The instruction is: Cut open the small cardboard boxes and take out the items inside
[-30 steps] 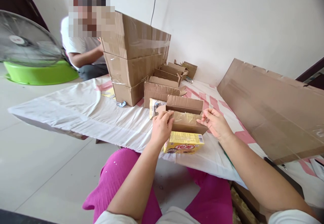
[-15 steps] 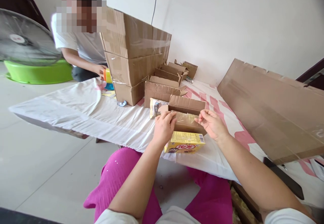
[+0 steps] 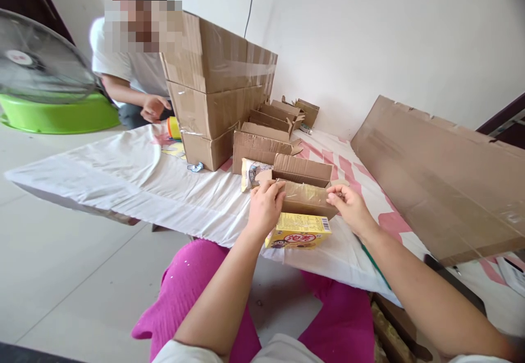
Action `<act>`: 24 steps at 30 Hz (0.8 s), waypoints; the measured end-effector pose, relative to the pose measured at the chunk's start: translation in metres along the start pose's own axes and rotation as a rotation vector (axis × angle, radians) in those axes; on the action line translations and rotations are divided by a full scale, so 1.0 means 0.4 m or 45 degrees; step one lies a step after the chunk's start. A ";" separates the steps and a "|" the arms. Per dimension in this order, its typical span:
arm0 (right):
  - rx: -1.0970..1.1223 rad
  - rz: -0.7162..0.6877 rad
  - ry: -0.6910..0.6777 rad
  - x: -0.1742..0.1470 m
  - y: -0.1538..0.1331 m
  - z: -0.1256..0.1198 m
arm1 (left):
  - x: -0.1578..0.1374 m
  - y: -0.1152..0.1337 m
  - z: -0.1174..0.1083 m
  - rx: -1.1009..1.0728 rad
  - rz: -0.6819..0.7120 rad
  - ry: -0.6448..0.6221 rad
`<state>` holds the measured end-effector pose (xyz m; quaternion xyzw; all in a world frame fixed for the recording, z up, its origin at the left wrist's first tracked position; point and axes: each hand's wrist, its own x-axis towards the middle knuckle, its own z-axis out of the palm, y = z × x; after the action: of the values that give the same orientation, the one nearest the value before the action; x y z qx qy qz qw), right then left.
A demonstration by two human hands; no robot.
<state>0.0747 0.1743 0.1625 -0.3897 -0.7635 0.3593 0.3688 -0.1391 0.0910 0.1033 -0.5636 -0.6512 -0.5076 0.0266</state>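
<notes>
A small open cardboard box [image 3: 305,194] stands on the cloth-covered table with a strip of clear tape on its front wall. My left hand [image 3: 266,205] is closed on the box's left front corner, fingers bent over the edge. At the opposite end, my right hand [image 3: 349,205] pinches the right front corner; anything thin between thumb and finger is too small to see. Just in front of the box lies a yellow printed carton [image 3: 298,230]. A printed snack packet [image 3: 251,174] sits behind my left hand, partly covered by a box flap.
Taped cardboard boxes [image 3: 225,78] are stacked at the back left. Open boxes [image 3: 264,136] line up behind mine. A large cardboard sheet [image 3: 435,182] leans at the right. Beyond the stack sits another person [image 3: 135,73], near a fan [image 3: 41,62] and a green tub [image 3: 61,116].
My right hand has moved slightly right, onto the box's corner. My left hand stays put. The other person's hand has lifted away from a yellow and orange object.
</notes>
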 end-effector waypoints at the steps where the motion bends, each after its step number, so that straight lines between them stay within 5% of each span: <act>1: 0.203 0.115 -0.002 0.001 -0.006 0.003 | 0.000 0.000 0.000 0.005 -0.003 -0.002; 6: 0.788 0.393 -0.048 0.017 -0.036 0.008 | -0.002 -0.001 0.002 0.012 -0.011 -0.008; 12: 0.706 0.326 -0.043 0.026 -0.036 0.032 | -0.002 -0.002 0.001 0.019 0.018 -0.008; 15: 0.233 0.066 -0.096 0.030 -0.031 0.029 | -0.002 -0.002 0.001 0.008 0.015 -0.003; 19: -0.513 -0.534 -0.296 0.037 -0.020 -0.010 | -0.003 -0.002 0.001 0.010 0.010 -0.005; 24: -0.988 -0.960 -0.483 0.049 0.005 -0.053 | -0.003 -0.002 0.001 0.020 0.015 -0.006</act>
<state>0.0847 0.1976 0.1764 -0.1261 -0.9786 -0.0400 0.1578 -0.1392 0.0905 0.1019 -0.5685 -0.6517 -0.5010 0.0325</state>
